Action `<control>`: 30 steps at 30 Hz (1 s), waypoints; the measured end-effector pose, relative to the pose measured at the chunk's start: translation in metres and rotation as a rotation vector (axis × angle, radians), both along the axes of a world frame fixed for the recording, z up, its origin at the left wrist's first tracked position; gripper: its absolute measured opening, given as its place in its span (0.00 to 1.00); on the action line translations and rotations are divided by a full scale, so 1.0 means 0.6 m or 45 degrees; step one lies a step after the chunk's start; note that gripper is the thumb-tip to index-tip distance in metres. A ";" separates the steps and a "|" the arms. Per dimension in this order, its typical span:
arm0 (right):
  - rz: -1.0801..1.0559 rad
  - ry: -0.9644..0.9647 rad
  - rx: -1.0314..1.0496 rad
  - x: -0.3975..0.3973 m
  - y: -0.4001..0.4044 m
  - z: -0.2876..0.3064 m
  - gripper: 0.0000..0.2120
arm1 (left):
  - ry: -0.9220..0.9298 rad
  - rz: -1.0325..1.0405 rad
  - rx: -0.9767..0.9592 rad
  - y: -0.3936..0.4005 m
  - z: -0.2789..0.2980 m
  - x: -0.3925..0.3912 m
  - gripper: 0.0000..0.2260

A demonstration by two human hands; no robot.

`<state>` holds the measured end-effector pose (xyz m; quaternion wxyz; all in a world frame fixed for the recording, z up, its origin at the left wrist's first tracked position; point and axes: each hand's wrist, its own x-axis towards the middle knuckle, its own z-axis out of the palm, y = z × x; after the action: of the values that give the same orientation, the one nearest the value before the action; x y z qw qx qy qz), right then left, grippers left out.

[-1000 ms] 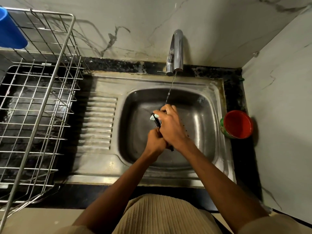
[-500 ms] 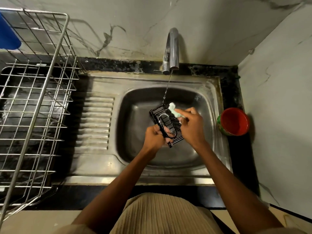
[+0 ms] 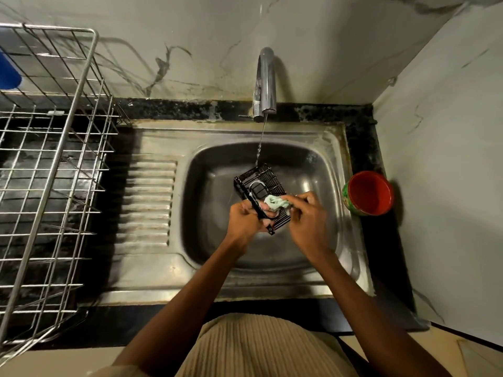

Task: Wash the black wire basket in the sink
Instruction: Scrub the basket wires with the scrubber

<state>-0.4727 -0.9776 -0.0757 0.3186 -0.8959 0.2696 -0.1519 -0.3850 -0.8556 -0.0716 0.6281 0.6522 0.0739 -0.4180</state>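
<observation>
Steel sink (image 3: 152,270) under a thin running tap (image 3: 265,83): I see the left hand (image 3: 245,220) gripping the black wire basket (image 3: 265,186) by its near edge, tilted over the bowl, probably so water drains. My right hand (image 3: 306,216) pinches a pale cloth (image 3: 277,201) against its wires; the red cup (image 3: 370,193) on the counter looks empty.

Black wire basket (image 3: 263,189): turned from edge-on to face-up, now uncovered.
Green scrubber (image 3: 277,201): carried by right hand (image 3: 307,221) from far end to near middle.

left hand (image 3: 245,219) gripping basket (image 3: 262,190), right hand (image 3: 306,216) pinching cloth (image 3: 276,201)
</observation>
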 end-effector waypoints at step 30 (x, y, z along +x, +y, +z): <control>0.123 0.033 0.139 -0.073 0.041 0.002 0.18 | 0.705 0.360 -0.275 -0.013 0.015 0.102 0.17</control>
<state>-0.5168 -0.9530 -0.0742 0.3705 -0.8911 0.2379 -0.1098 -0.3237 -0.8636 -0.0623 0.7014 0.4268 0.2870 -0.4935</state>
